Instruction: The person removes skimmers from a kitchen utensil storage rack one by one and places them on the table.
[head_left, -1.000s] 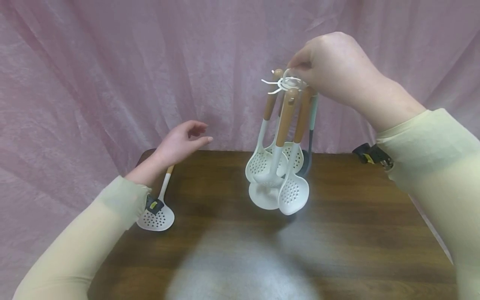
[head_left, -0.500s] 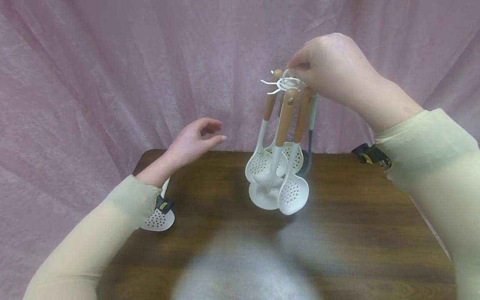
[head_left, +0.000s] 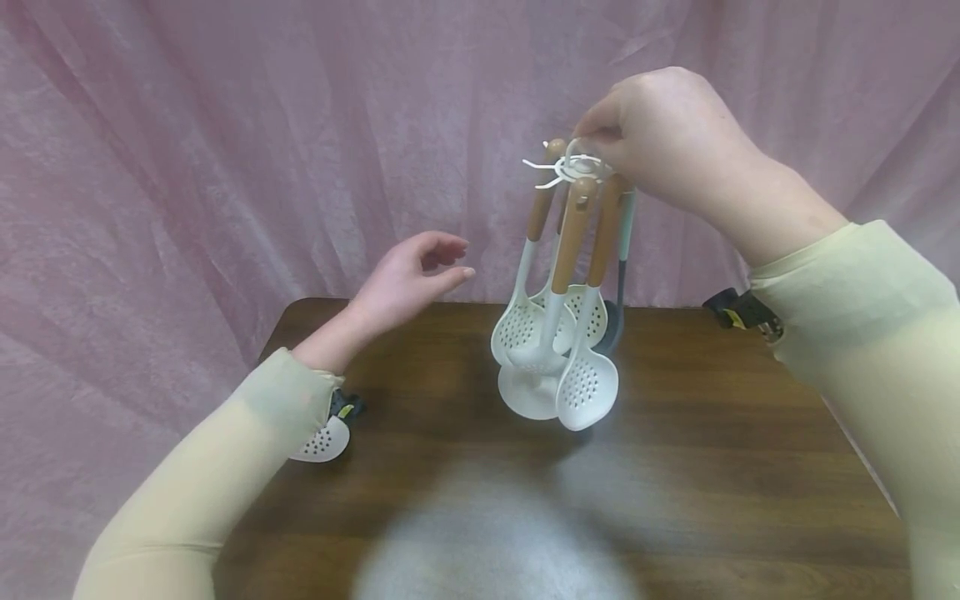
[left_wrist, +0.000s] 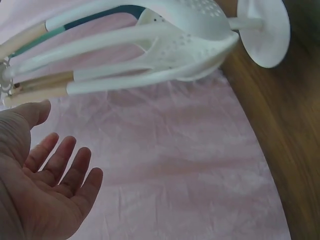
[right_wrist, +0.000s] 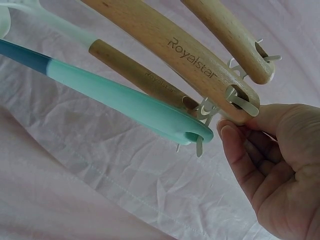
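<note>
Right hand: fingers curled, pinching the top of the white hook-ring utensil stand, which sits upright mid-counter with wood-handled white slotted spoons hanging. Left hand: fingers loose, spread, holding nothing, near the stand. Another white slotted spoon lies on the dark wooden counter under the left sleeve.

One utensil rack; four wooden-handled utensils hanging; one teal-handled utensil; one slotted spoon lying on the surface; two hands.
</note>
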